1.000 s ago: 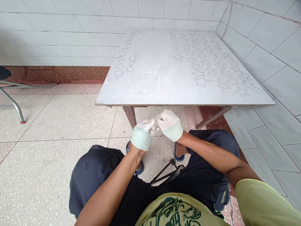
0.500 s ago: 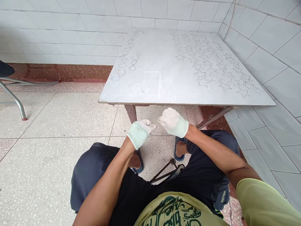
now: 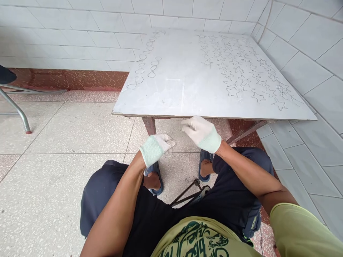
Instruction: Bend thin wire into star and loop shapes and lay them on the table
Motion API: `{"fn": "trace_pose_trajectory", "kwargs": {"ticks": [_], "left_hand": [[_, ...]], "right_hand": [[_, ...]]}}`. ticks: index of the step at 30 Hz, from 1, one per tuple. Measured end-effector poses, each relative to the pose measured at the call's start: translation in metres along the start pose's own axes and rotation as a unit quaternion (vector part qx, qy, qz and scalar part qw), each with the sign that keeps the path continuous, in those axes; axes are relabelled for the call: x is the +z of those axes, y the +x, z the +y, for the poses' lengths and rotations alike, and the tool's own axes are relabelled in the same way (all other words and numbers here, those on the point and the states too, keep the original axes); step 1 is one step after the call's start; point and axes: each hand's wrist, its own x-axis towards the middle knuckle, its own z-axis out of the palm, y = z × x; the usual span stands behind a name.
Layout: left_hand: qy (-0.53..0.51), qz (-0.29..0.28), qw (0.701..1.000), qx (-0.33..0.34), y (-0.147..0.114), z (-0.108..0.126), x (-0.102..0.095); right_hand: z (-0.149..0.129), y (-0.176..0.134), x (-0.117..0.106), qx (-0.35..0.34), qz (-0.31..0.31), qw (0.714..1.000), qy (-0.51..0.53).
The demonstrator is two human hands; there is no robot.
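Wire shapes (image 3: 282,88) lie on 1 table (image 3: 171,103) beyond 2 gloved hands (image 3: 160,144).

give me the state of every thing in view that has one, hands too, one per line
left hand: gloved, fingers curled in; too unclear to tell if it grips anything
right hand: gloved, fingers bent, apart from the left; grip unclear
star wires: bent into stars, lying on the table's right side, some overlapping
looped wires: bent into loops, lying toward the left
table: standing, top partly covered
sandals: worn
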Motion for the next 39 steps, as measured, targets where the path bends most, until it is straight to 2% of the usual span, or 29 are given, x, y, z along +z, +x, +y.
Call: {"fn": "trace_pose_trajectory", "kwargs": {"ticks": [3, 7, 11, 15, 20, 23, 26, 30, 34, 36, 39], "left_hand": [[0.053, -0.011, 0.998, 0.018, -0.001, -0.006, -0.002], [0.133, -0.059, 0.989, -0.001, 0.003, -0.016, -0.007], [0.153, -0.104, 0.983, -0.006, 0.004, -0.020, -0.012], [0.169, -0.114, 0.979, -0.020, 0.004, -0.019, -0.016], [0.163, -0.079, 0.982, -0.051, 0.005, -0.013, -0.019], [0.093, -0.031, 0.994, -0.049, 0.005, -0.007, -0.015], [0.060, -0.008, 0.997, -0.043, 0.003, 0.001, -0.013], [0.056, -0.008, 0.998, 0.006, -0.005, 0.015, -0.015], [0.005, 0.037, 0.999, 0.040, -0.008, 0.020, -0.018], [-0.009, 0.039, 0.999, 0.037, -0.004, 0.015, -0.017], [-0.047, 0.003, 0.999, 0.019, 0.006, 0.005, -0.015]], "right_hand": [[-0.004, -0.002, 0.006, -0.008, -0.014, 0.999, 0.032], [-0.002, 0.002, 0.014, 0.048, -0.089, 0.988, 0.114], [0.006, 0.006, 0.019, 0.073, -0.130, 0.971, 0.184], [0.012, 0.005, 0.024, 0.072, -0.148, 0.953, 0.253], [0.012, 0.007, 0.024, 0.094, -0.127, 0.952, 0.260], [0.012, 0.012, 0.020, 0.149, -0.133, 0.925, 0.322], [0.014, 0.016, 0.018, 0.176, -0.136, 0.896, 0.384], [0.017, 0.017, 0.019, 0.193, -0.122, 0.890, 0.395], [0.017, 0.015, 0.020, 0.194, -0.112, 0.892, 0.394], [0.016, 0.014, 0.020, 0.193, -0.116, 0.890, 0.395], [0.014, 0.012, 0.022, 0.194, -0.125, 0.880, 0.415]]}}
